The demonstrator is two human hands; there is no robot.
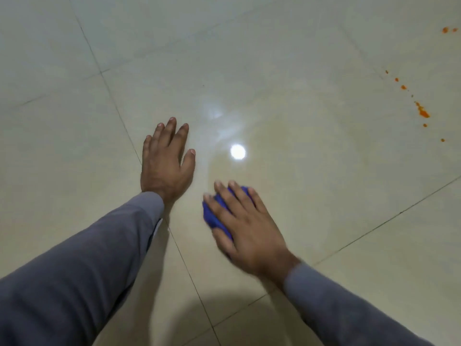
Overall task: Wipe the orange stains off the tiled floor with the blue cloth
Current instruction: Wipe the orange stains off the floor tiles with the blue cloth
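My right hand [245,226] presses a bunched blue cloth [215,213] onto the beige tiled floor [299,158]; the cloth shows under the fingers and at the thumb side, and the hand is blurred. My left hand [166,162] lies flat on the floor to the left, fingers spread, holding nothing. A trail of orange stains [422,111] runs along the far right of the floor, well away from the cloth. Two more orange spots [446,30] sit near the top right corner.
Dark grout lines cross the floor, one [119,113] passing just left of my left hand. A bright round lamp reflection [237,151] shines on the glossy tile between the hands. Grey sleeves cover both forearms.
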